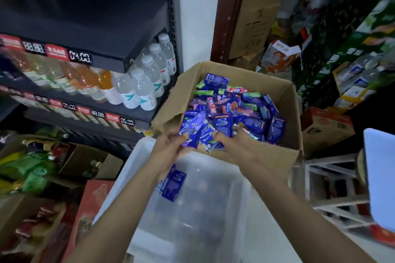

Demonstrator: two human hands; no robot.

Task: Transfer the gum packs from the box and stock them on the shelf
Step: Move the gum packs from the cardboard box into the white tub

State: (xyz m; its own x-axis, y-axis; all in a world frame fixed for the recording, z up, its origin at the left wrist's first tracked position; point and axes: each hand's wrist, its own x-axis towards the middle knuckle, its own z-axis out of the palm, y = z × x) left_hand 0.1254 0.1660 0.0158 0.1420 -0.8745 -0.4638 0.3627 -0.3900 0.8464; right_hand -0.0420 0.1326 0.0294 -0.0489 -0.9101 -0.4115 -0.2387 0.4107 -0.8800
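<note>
An open cardboard box (pixel 284 94) in the middle of the head view holds a heap of gum packs (pixel 245 111), mostly blue, some green and red. At its near edge my left hand (pixel 171 147) grips a blue gum pack (pixel 191 129) by its lower end. My right hand (pixel 233 145) grips more blue packs (pixel 208 136) just beside it. One blue pack (pixel 173 183) lies in a clear plastic bin (pixel 132 166) below my hands. The dark shelf (pixel 85 12) stands at the left.
Water and juice bottles (pixel 147 83) fill the shelf level under price tags (pixel 80 56). Snack bags and cartons (pixel 32 168) sit on the floor at the left. Cardboard boxes, drink crates (pixel 327 126) and a white stool frame (pixel 333 185) crowd the right.
</note>
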